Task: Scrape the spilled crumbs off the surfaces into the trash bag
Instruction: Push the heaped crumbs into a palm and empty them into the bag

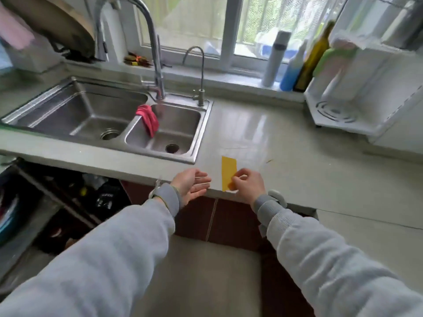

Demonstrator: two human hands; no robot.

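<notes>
— While my right hand (246, 183) pinches it, where does the scraper (229, 172) lie?
— Flat on the glossy pale counter (286, 145) at its front edge — a thin yellow rectangle, long axis running from me toward the window, my fingers clamped on its near end.
— And your left hand (191, 185)?
— Palm up just beside the edge, fingers relaxed and apart, holding nothing. Left of it, the steel double sink (109, 115) with a pink cloth (148, 118) draped over the divider.

Single head cam, so we share no overlap with any other view. We look forward and steeply down, wide-angle, close over both forearms; the counter edge (142, 170) sits just past the hands, sink (109, 115) and window (229, 26) farther ahead.
</notes>
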